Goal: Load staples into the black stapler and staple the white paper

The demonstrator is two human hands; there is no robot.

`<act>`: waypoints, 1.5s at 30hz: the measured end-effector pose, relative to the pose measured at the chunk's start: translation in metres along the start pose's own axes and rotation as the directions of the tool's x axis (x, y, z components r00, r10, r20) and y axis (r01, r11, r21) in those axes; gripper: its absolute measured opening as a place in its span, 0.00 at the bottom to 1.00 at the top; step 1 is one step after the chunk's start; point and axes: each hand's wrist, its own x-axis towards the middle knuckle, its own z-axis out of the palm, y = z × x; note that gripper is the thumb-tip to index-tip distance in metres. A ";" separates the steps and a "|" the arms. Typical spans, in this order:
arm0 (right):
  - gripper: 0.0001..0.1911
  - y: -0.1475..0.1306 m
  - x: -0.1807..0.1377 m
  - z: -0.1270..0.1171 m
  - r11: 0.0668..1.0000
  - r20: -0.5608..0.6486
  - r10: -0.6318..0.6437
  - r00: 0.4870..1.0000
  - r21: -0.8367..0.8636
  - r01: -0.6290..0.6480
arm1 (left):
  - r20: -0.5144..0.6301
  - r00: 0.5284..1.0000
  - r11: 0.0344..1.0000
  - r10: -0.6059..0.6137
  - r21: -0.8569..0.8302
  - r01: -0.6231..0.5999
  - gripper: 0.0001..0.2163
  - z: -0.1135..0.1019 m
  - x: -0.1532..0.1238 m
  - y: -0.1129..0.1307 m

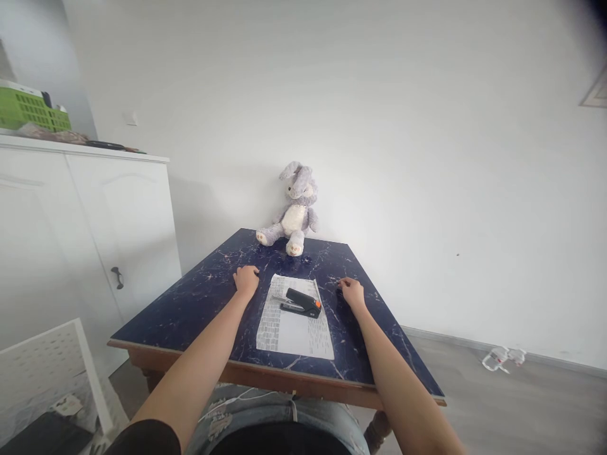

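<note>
Both hands rest on the table, well apart, the left hand [246, 280] and the right hand [352, 292] loosely curled; how tightly the fingers fold underneath I cannot tell. Far left of the left hand, a green slatted plastic basket [33, 112] stands on a panelled white cabinet [133, 208] with a dark curved handle [117, 278]. Below it, nearer the body, is a white perforated panel [38, 360]. The table [180, 316] under the hands has a smooth dark-blue top with pale, marble-like veins and a brown edge. The left forearm slants in from the lower left, back of the hand up.

Between the hands, touching neither, a black stapler [303, 304] with an orange patch lies on a printed sheet [293, 335], narrow end toward the left hand. Beyond the hands sits a fluffy grey rabbit [294, 218] with a cream belly, against the white wall [427, 158].

The right hand's bent fingers point inward. Past it, white items [502, 358], blurred, lie on the grey floor [474, 404].
</note>
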 end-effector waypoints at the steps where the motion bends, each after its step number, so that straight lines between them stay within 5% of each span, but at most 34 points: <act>1: 0.15 0.002 0.001 0.000 1.000 -0.002 0.005 1.000 0.008 -0.005 | 0.011 1.000 1.000 0.008 0.017 -0.008 0.14 0.001 0.000 0.000; 18: 0.20 0.013 0.003 0.002 0.992 -0.144 0.095 0.985 0.095 -0.082 | -0.022 0.998 0.991 -0.057 0.120 0.060 0.13 -0.001 -0.002 0.009; 36: 0.12 0.011 0.005 0.005 0.994 -0.105 0.066 0.992 0.099 -0.055 | -0.009 0.995 0.995 0.104 0.000 -0.104 0.14 0.004 0.000 0.017; 41: 0.12 0.011 0.004 0.003 0.991 -0.129 0.080 0.988 0.114 -0.066 | -0.131 0.962 0.926 0.241 -0.266 -0.269 0.15 0.003 0.003 0.022; 45: 0.15 0.015 0.004 -0.001 0.984 -0.192 0.153 0.969 0.117 -0.132 | -0.070 0.992 0.646 0.109 -0.753 -0.124 0.10 0.003 0.004 0.025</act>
